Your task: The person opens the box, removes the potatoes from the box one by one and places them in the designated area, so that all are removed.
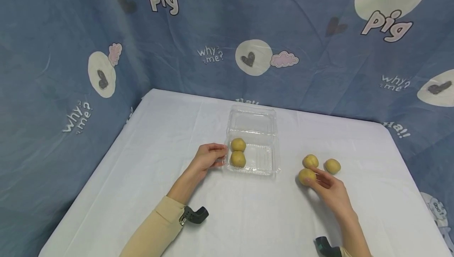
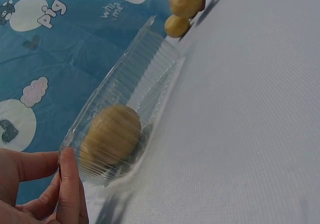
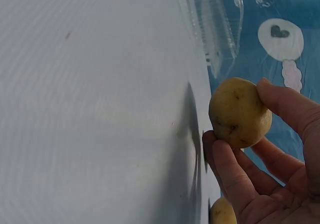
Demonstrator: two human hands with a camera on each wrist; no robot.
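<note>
Backdrop [image 1: 191,71]: blue cloth, printed with "pig", "why me?", pale ovals, hearts and pink clouds; hangs along the left and far sides and on to the right.

Table [image 1: 142,138]: covered in white cloth; bears all the items below.

Sleeve [image 1: 152,225]: beige, on the left forearm, at the near left. Black wrist device [image 1: 196,214] at its cuff.

Left hand [image 1: 210,156]: at the left side of the container; thumb and fingers pinched together on its rim.

Container [image 1: 260,158]: clear plastic, ribbed, standing left of the table's middle. Lid [image 1: 252,120] folded open on the far side, lying back from the base.

Potatoes in the container, two: a far one [image 1: 238,144] and a near one [image 1: 238,159], touching, both set against the left part of the base.

Held potato [image 1: 306,176]: yellow-brown, with small dark marks; well to the right of the container, raised off the cloth.

Rear potato [image 1: 310,160]: on the cloth, just beyond the held one; whether the two touch cannot be judged from these angles.

Right hand [image 1: 332,190]: thumb and fingertips clamped round the held potato.

Rightmost potato [image 1: 332,166]: on the cloth, beyond the right hand and near the rear potato.
</note>
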